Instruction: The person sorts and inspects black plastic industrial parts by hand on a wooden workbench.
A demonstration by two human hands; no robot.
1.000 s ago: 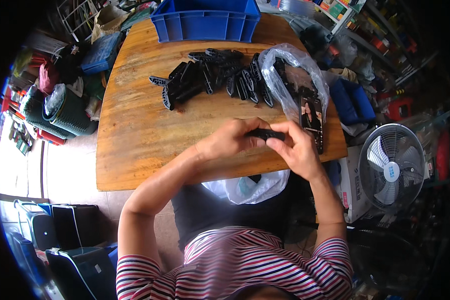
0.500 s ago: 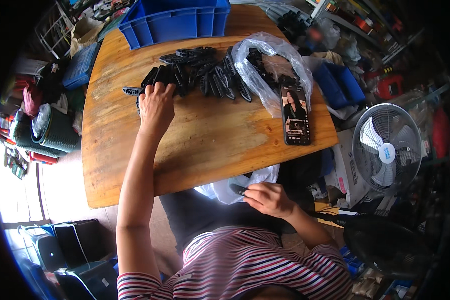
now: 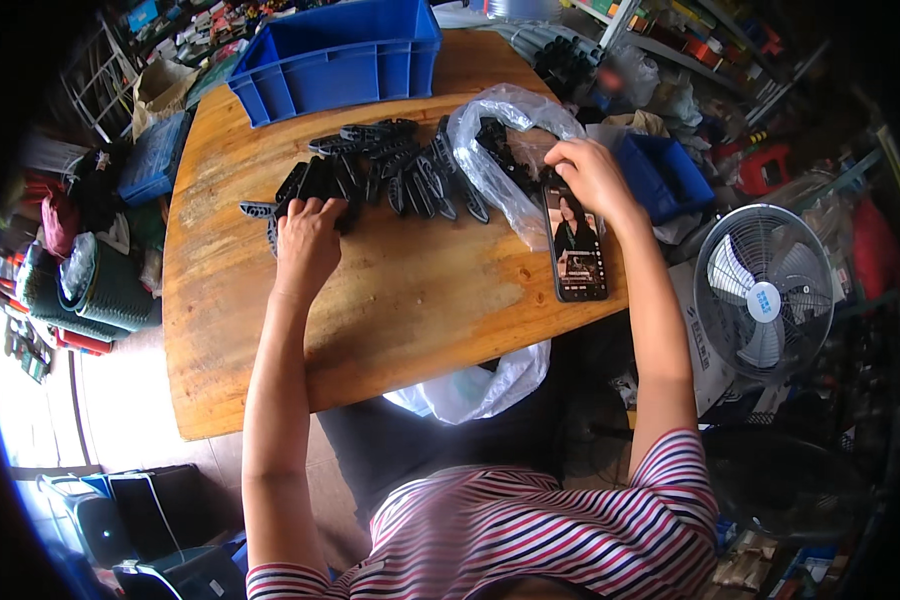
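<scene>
Several black plastic pieces (image 3: 395, 165), long and slotted, lie in a loose heap on the wooden table (image 3: 400, 290). My left hand (image 3: 308, 240) is at the heap's near left side, its fingers curled down onto a black piece whose end shows beside them. Over the right side of a clear plastic bag (image 3: 475, 165), my right hand (image 3: 592, 178) has its fingers bent and close together; the fingertips are partly hidden, so anything between them cannot be made out. Small black parts (image 3: 500, 145) lie in the bag's mouth. A phone (image 3: 576, 250) with a lit screen lies just below that hand.
A blue bin (image 3: 335, 70) stands at the table's far edge. Below the near edge, a white plastic bag (image 3: 480, 390) hangs over my lap. To the right are a fan (image 3: 765, 292) and another blue bin (image 3: 665, 175). Green baskets (image 3: 115, 285) stand at left.
My right hand has gone from the white bag at my lap up to the clear bag; the dark piece it held no longer shows. My left hand stays at the heap. The view has shifted slightly.
</scene>
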